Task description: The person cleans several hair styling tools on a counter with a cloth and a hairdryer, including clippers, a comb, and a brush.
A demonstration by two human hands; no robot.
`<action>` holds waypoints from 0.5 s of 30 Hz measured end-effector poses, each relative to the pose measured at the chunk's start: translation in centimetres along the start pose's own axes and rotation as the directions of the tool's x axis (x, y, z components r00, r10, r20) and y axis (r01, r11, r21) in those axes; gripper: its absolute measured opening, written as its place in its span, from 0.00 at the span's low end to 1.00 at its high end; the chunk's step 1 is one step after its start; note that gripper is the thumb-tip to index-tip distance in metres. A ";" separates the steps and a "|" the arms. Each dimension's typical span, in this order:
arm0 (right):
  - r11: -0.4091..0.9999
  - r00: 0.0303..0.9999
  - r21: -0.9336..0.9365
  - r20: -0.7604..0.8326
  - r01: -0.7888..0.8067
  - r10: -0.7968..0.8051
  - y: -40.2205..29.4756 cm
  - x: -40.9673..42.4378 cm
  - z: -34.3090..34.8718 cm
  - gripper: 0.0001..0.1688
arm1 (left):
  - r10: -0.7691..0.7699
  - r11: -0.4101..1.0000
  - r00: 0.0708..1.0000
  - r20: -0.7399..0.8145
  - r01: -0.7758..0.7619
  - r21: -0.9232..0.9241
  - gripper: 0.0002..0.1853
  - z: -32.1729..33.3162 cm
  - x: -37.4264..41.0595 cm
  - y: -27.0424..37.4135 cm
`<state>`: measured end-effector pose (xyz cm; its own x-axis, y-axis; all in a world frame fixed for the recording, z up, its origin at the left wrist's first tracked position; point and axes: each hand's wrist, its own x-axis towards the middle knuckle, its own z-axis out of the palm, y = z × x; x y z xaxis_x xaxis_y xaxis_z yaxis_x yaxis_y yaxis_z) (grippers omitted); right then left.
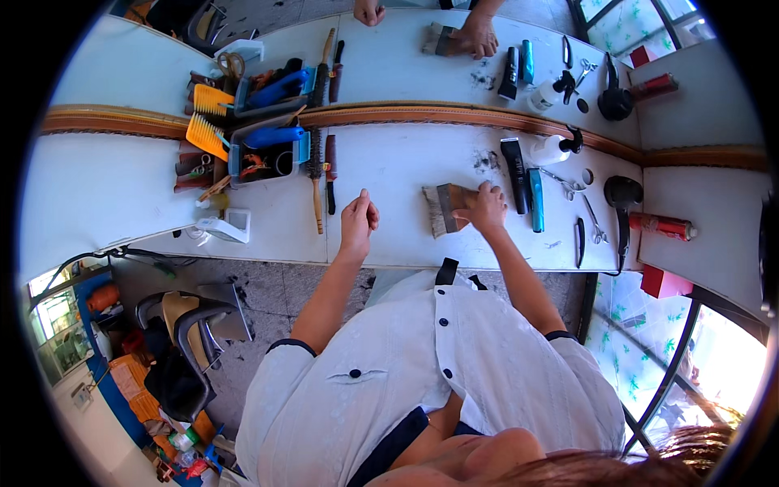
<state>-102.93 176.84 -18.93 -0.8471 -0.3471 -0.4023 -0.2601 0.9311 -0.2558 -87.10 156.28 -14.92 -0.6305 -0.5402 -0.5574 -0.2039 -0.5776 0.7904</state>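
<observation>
My right hand (487,210) is closed around the wooden handle of a wide flat brush (448,208). The brush lies on the white counter (395,243), its pale bristles pointing left. Above it, dark hair clippings (487,159) are scattered near the mirror. Over the counter to the left hangs my left hand (359,222), fingers curled, with nothing visible in it. Just right of my right hand lie a black hair clipper (516,176) and a teal trimmer (536,201). A round hairbrush (317,176) and a slim dark-handled tool (330,176) rest left of my left hand.
Scissors (569,187), more scissors (596,225), a black razor (580,242), a hair dryer (622,201), a spray bottle (549,150) and a red can (660,225) occupy the right. A plastic bin (274,178) and yellow comb (207,136) stand left. A wood-framed mirror (426,114) borders the counter.
</observation>
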 end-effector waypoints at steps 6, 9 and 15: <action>0.843 0.944 0.515 0.175 0.156 -0.281 -2.6 0.1 -1.4 0.24 | 0.100 0.994 0.994 -0.035 -0.098 0.052 0.14 -1.6 -0.7 0.8; 0.771 0.891 0.540 0.081 0.338 -0.447 -8.7 0.1 1.6 0.21 | 0.115 0.992 0.993 -0.010 -0.114 0.053 0.07 -0.5 -0.6 1.0; 0.896 0.971 0.424 -0.237 0.133 -0.033 -5.3 5.5 -0.4 0.20 | 0.230 0.922 0.954 0.192 -0.277 0.271 0.06 4.0 -1.7 3.4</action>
<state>-106.41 170.04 -19.49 -0.9238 -0.3409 -0.1742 -0.1497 0.7404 -0.6552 -89.77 157.67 -10.26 -0.7924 -0.5304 -0.3013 -0.2165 -0.2172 0.9518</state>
